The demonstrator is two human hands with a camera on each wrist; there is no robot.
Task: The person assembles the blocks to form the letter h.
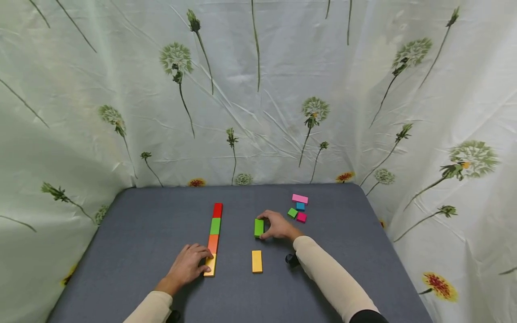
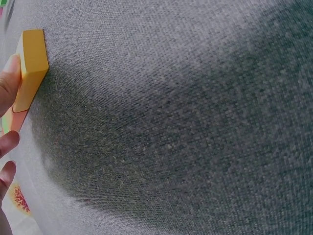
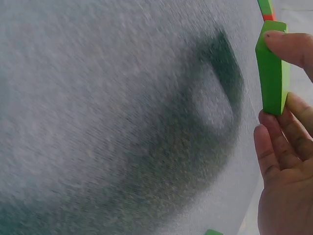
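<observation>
A straight row runs away from the person on the dark grey table: a yellow block (image 1: 212, 264) nearest, then an orange block (image 1: 213, 243), a green block (image 1: 215, 226) and a red block (image 1: 217, 210). My left hand (image 1: 187, 264) touches the yellow block with thumb and index finger; the other fingers are loosely bent beside it. To the right, my right hand (image 1: 278, 225) pinches another green block (image 3: 271, 78) by its ends, between thumb and fingers. Its shadow lies apart from it, so the block is off the table. A second yellow block (image 1: 256, 262) lies nearer the person.
Beyond the right hand lies a loose group: a pink block (image 1: 300, 198), a blue block (image 1: 300, 206), a small green block (image 1: 292, 213) and a magenta block (image 1: 301, 217). A flower-print curtain (image 1: 258, 112) hangs behind the table and along its sides.
</observation>
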